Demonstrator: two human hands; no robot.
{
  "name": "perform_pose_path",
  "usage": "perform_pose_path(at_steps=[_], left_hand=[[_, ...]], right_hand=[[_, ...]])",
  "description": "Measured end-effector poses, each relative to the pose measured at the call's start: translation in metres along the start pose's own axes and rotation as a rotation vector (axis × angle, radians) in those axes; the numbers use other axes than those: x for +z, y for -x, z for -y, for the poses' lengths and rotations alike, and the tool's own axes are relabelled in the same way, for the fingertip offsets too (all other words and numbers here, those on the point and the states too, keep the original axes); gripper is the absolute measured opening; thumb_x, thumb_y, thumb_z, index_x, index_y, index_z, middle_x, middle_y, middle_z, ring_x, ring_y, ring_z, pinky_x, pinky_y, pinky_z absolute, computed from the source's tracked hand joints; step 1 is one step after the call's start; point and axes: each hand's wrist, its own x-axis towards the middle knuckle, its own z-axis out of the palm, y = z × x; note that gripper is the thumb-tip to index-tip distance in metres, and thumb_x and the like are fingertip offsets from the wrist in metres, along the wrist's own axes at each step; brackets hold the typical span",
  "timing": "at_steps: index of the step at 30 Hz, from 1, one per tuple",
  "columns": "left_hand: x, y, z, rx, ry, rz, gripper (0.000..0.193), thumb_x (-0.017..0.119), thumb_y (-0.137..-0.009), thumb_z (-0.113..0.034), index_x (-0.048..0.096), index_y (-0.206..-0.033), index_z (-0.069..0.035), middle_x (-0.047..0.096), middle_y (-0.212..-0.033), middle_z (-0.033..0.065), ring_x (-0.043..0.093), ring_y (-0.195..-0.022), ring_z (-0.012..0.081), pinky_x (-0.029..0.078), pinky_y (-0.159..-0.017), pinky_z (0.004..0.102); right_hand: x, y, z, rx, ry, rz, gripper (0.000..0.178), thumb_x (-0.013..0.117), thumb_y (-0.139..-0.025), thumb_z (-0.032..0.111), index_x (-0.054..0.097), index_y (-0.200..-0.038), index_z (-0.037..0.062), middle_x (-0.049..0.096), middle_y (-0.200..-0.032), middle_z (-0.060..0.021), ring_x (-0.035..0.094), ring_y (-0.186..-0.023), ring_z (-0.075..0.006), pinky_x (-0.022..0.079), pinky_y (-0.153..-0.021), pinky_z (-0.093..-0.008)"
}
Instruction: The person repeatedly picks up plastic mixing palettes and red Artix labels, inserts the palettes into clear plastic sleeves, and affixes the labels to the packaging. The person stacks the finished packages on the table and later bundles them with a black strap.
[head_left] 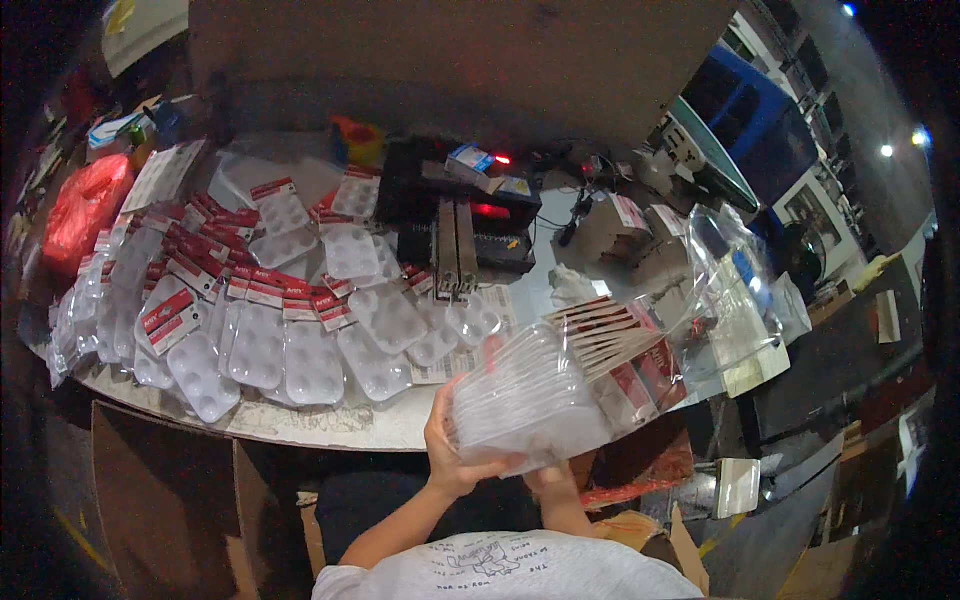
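A thick stack of bagged white palettes [525, 400] with card headers is held up over the table's front edge, tilted, its cards toward the right. My left hand [448, 440] is closed round its left end, thumb along the near side. Under the near side of the stack is my right hand [550, 480], gripping it from below; most of its fingers are hidden. To the left, several more bagged palettes [256, 345] with rounded wells and red-and-white cards lie spread in overlapping rows. Just right of the stack lie red-carded clear packs [640, 385].
A black machine [465, 245] with glowing red lights and a metal arm stands at the table's back centre. Far left sits a red plastic bag [88, 212]. Open cardboard boxes [615, 228] and clear plastic bags [745, 300] occupy the right side. A cardboard panel [450, 70] rises behind.
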Motion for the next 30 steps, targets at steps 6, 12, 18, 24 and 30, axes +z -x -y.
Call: perform_pose_path(at_steps=[6, 12, 18, 24, 30], left_hand=[[0.005, -0.001, -0.001, -0.115, -0.017, -0.004, 0.096, 0.085, -0.046, -0.017, 0.037, -0.126, 0.002, 0.052, -0.114, 0.0091, 0.051, -0.106, 0.0190, 0.039, -0.094, 0.0315], [0.000, 0.003, 0.009, -0.001, 0.008, -0.106, 0.094, 0.084, -0.047, -0.017, 0.037, -0.126, 0.004, 0.051, -0.115, 0.0101, 0.050, -0.108, 0.0205, 0.039, -0.094, 0.0317], [-0.002, 0.003, 0.018, -0.151, -0.024, -0.094, 0.088, 0.082, -0.051, -0.013, 0.038, -0.125, 0.003, 0.054, -0.112, 0.0121, 0.054, -0.101, 0.0218, 0.043, -0.090, 0.0332], [-0.001, 0.007, 0.022, -0.171, 0.008, -0.121, 0.088, 0.083, -0.051, -0.016, 0.039, -0.124, 0.003, 0.055, -0.110, 0.0121, 0.056, -0.099, 0.0219, 0.044, -0.087, 0.0335], [-0.004, 0.013, 0.029, -0.302, 0.070, -0.184, 0.081, 0.081, -0.052, -0.024, 0.043, -0.119, 0.004, 0.055, -0.108, 0.0111, 0.055, -0.096, 0.0211, 0.044, -0.084, 0.0329]], right_hand=[[0.032, 0.002, -0.001, 0.028, -0.056, -0.156, 0.070, 0.061, -0.064, 0.033, 0.042, -0.125, 0.0052, 0.052, -0.114, -0.0098, 0.055, -0.102, -0.0279, 0.049, -0.084, -0.0431], [0.015, -0.006, -0.008, 0.032, -0.282, 0.206, 0.066, 0.070, -0.061, 0.022, 0.046, -0.121, 0.0065, 0.056, -0.110, -0.0090, 0.057, -0.097, -0.0258, 0.050, -0.083, -0.0399], [0.031, -0.004, -0.017, 0.100, -0.208, -0.002, 0.071, 0.075, -0.064, 0.015, 0.041, -0.125, 0.0021, 0.054, -0.114, -0.0109, 0.054, -0.105, -0.0243, 0.047, -0.087, -0.0386], [0.026, -0.015, -0.006, 0.031, -0.278, 0.155, 0.067, 0.073, -0.068, 0.023, 0.044, -0.124, 0.0013, 0.059, -0.109, -0.0109, 0.058, -0.098, -0.0242, 0.049, -0.084, -0.0375], [0.037, -0.001, -0.038, -0.004, -0.237, 0.100, 0.075, 0.073, -0.071, 0.038, 0.038, -0.126, 0.0018, 0.057, -0.110, -0.0109, 0.055, -0.102, -0.0224, 0.042, -0.093, -0.0399]])
